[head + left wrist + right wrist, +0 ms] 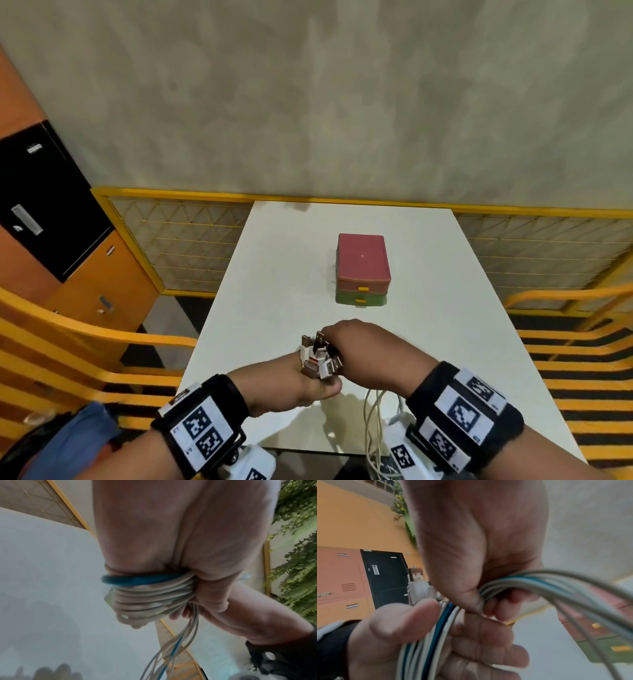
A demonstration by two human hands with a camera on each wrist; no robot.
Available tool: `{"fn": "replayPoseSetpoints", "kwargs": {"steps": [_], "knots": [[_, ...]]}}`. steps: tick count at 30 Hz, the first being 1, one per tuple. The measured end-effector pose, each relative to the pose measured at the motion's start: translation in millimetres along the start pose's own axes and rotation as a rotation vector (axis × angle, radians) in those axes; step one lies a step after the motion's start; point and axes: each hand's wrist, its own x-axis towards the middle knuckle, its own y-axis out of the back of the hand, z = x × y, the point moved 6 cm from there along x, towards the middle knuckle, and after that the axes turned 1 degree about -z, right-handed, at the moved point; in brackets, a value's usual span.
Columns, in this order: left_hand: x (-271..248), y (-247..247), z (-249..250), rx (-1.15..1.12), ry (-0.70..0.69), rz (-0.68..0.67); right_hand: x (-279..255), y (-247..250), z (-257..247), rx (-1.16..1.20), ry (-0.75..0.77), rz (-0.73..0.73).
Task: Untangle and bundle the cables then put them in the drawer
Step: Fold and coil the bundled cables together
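1. The cables (pixel 320 359), mostly white with one blue, sit in the lower middle of the head view, gathered as a bunch with their plug ends (pixel 317 346) sticking up between the two hands above the bench (pixel 274 274).
2. The left hand (pixel 291 387) has its fingers curled round the bunch just under the plugs; in the left wrist view the strands cross its fist side by side, the blue one (pixel 137 580) uppermost.
3. The right hand (pixel 363 346) is closed over the same bunch from above, its fingers wrapped round the strands in the right wrist view.
4. The loose tails (pixel 373 421) hang down toward the bottom edge of the head view, over the near bench edge. Risk: they could snag on that edge or on the wrist devices when the bunch is lifted, pulling strands out of line.
5. Risk: the plug ends stand uneven, so a slack grip during winding may let one cable slide free and re-tangle.
6. The drawer unit (pixel 363 270), red over green, stands in the middle of the frame, well apart from the hands, with both drawers shut. Risk: opening one needs a free hand, and a one-handed hold may let the bundle spring open.
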Motion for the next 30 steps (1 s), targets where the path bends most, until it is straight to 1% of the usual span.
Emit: {"fn": "replayPoseSetpoints", "kwargs": {"steps": [2,4,5,9,11,13,15,17,18,21,23,27,30], "knots": [[2,7,1,-0.030,-0.047,0.037,-6,3,2,0.113,-0.002,0.003],[3,16,-1,-0.071,-0.078,0.110,-11,6,3,0.247,-0.005,0.035],[5,19,-1,-0.090,-0.098,0.145,-14,7,3,0.305,-0.007,0.078],[9,30,8,-0.180,-0.181,0.311,-14,15,3,0.481,-0.036,0.375],[9,34,11,-0.236,-0.198,0.389,-12,17,3,0.565,-0.036,0.483],[11,39,12,-0.312,-0.226,0.447,-13,20,3,0.674,-0.025,0.546],[13,40,13,-0.421,-0.258,0.486,-14,22,3,0.859,-0.005,0.545],[16,41,16,-0.579,-0.289,0.489,-14,24,1,1.015,0.008,0.523],[18,41,19,-0.645,-0.309,0.481,-14,25,-1,1.050,0.021,0.521],[18,44,29,-0.793,-0.381,0.488,-14,28,-3,0.995,0.047,0.550],[18,45,33,-0.893,-0.400,0.485,-14,29,-5,0.970,0.055,0.548],[21,42,42,-1.046,-0.427,0.384,-15,28,-9,1.070,0.093,0.552],[22,41,39,-1.130,-0.423,0.338,-14,24,-8,1.147,0.083,0.494]]}}
